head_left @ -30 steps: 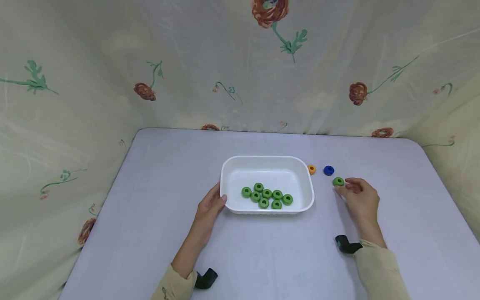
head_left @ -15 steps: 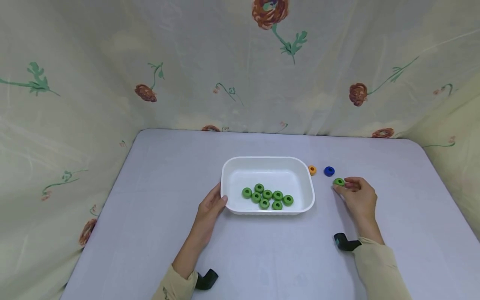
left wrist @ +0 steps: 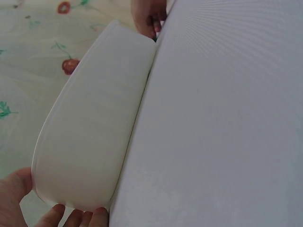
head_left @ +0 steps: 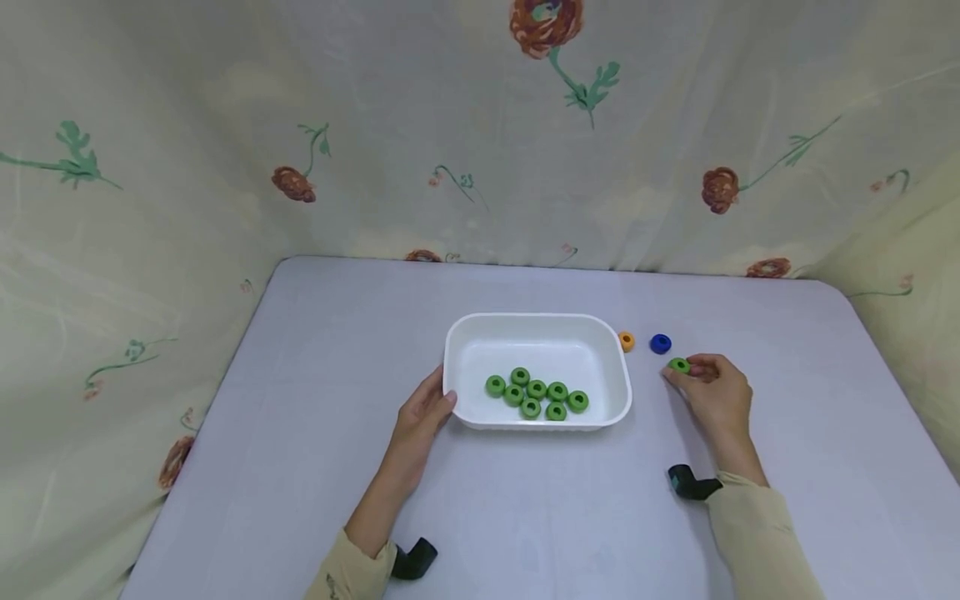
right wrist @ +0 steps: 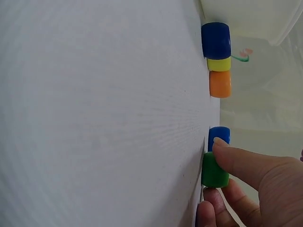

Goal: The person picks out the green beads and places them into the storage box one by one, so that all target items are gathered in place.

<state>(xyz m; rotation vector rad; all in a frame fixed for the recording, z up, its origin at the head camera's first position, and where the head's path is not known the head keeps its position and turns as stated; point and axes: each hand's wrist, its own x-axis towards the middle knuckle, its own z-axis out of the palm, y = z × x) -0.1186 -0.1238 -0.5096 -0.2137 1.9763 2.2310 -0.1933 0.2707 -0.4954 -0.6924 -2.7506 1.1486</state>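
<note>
A white rectangular tray (head_left: pixel 537 327) stands mid-table, with several green ring-like beads (head_left: pixel 536 389) lying in its near half. My left hand (head_left: pixel 422 417) grips the tray's left end, thumb at the rim and fingers along the outer wall; the left wrist view shows these fingers against the tray wall (left wrist: pixel 94 118). To the tray's right, my right hand (head_left: pixel 716 396) pinches a single green bead (right wrist: pixel 215 170) between thumb and fingers, low at the table surface. Just beyond it lies a blue bead (head_left: pixel 661 343), and an orange bead (head_left: pixel 626 340) sits by the tray's right rim.
In the right wrist view, a dark blue bead (right wrist: pixel 216 41) and a yellow bead (right wrist: pixel 218 64) appear near the tray; the head view does not show them. A white-covered table (head_left: pixel 495 517) carries everything, with a flowered curtain (head_left: pixel 375 125) behind and at the sides.
My right hand has shifted slightly left, and its thumb and fingers have closed in on the green bead. The left hand and the tray stay in place.
</note>
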